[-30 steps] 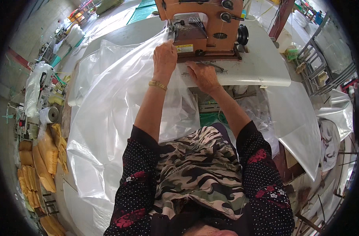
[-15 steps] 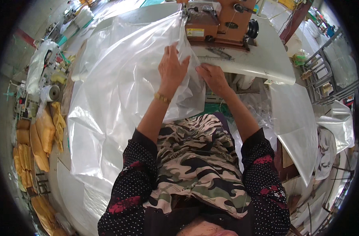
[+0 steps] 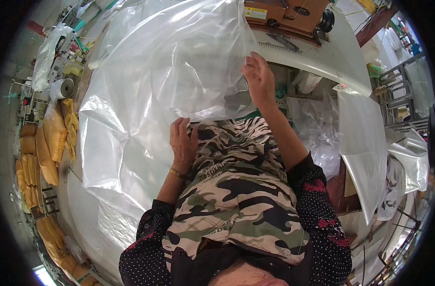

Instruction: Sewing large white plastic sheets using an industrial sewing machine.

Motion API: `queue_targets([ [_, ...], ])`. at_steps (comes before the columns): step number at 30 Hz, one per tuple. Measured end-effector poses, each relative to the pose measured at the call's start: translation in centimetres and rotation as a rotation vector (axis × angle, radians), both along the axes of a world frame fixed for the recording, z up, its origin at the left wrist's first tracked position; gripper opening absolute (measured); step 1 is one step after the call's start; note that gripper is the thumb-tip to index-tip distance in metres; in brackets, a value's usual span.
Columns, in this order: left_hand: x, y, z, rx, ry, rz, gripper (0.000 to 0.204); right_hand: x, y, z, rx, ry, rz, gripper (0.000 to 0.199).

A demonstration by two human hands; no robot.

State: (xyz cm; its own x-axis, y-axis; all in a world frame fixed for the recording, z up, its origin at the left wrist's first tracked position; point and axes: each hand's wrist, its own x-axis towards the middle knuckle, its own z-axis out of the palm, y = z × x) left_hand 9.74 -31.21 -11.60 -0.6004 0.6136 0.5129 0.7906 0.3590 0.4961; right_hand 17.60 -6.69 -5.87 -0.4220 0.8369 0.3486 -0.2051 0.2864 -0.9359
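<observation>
A large clear plastic sheet point(image 3: 150, 90) drapes from the sewing machine point(image 3: 286, 16) over the white table and hangs toward my lap. Close to its lower edge is my left hand point(image 3: 183, 145), with the fingers stretched out and the thumb apart. My right hand point(image 3: 259, 81) is raised at the sheet's right edge, its fingers loosely bent and apart against the plastic. The brown machine stands beyond my hands, partly cut off by the top of the view. Where the sheet meets the machine's needle is out of view.
Tweezers point(image 3: 284, 43) lie beside a ruler strip on the white table point(image 3: 331, 66). More clear plastic point(image 3: 317, 124) fills the space under the table, and a pale sheet point(image 3: 365, 148) hangs at the right. Yellow packages point(image 3: 50, 143) and a roll point(image 3: 61, 88) stand at the left.
My left hand has moved down from the middle of the sheet to its lower edge. My right hand has risen slightly, its pinch at the sheet's edge loosened. The view has shifted, so the machine sits higher.
</observation>
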Motion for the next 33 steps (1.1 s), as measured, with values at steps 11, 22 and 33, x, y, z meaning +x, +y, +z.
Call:
queue_targets([
  [11, -7.3, -7.5, 2.9, -0.008, 0.258, 0.545, 0.051, -1.9, -4.3, -6.8, -0.316, -0.064, 1.012, 0.025],
  [22, -12.5, -6.3, 9.7, -0.348, 0.469, 0.4, 0.043, 4.8, -9.6, -3.9, -0.721, -0.061, 0.788, 0.023],
  [33, 0.9, 8.3, 9.2, -0.261, -0.072, -0.274, 0.036, 6.3, -9.7, -2.6, 0.024, -0.282, 0.587, 0.022],
])
